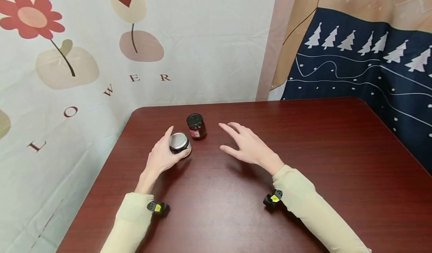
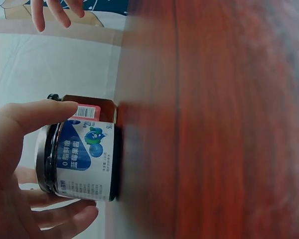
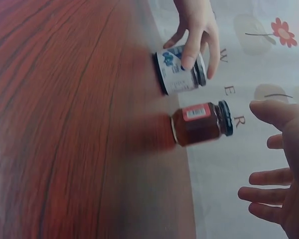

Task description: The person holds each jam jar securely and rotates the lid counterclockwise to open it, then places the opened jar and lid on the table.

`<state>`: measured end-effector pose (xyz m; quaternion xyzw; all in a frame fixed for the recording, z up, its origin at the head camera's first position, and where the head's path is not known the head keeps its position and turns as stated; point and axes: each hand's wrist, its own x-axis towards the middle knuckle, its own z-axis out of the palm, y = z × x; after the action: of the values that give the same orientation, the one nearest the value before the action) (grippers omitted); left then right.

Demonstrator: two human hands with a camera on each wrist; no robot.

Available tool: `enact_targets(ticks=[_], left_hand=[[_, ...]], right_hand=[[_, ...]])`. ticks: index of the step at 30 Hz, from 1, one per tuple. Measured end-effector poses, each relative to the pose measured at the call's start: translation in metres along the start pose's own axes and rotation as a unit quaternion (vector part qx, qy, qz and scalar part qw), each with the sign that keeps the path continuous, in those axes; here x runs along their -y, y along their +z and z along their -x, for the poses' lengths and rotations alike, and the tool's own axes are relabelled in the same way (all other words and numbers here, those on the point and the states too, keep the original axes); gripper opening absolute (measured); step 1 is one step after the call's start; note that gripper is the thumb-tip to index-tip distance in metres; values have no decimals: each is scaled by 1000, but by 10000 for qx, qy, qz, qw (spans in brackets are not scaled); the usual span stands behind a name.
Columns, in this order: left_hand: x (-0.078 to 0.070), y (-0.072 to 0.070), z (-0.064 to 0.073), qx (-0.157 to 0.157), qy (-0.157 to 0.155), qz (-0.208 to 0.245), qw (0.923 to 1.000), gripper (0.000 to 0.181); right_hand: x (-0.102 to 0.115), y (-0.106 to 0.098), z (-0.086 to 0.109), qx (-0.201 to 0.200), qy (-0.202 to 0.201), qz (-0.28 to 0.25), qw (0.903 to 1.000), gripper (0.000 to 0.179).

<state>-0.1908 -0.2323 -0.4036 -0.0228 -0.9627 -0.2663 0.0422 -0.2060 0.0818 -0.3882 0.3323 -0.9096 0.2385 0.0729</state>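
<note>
My left hand is around a jam jar with a silver lid, its thumb on the near side and its fingers on the far side. In the left wrist view the white label of this blueberry jam jar shows blue berries, with the thumb lying across its upper corner. Just behind and to the right stands a second jar, dark red-brown with a black lid and a red barcode label. To the right of both jars, my right hand hovers over the table with fingers spread, holding nothing.
The reddish-brown wooden table has its far edge a short way behind the jars. Behind it hang a pale flower-printed cloth and a dark blue cloth with white trees. Each wrist carries a small black camera.
</note>
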Motion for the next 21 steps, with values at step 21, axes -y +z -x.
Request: enact_targets(ticks=[21], left_hand=[[7, -5, -1, 435, 471, 816, 9946, 104]], right_hand=[[34, 31, -28, 290, -276, -239, 9989, 66]])
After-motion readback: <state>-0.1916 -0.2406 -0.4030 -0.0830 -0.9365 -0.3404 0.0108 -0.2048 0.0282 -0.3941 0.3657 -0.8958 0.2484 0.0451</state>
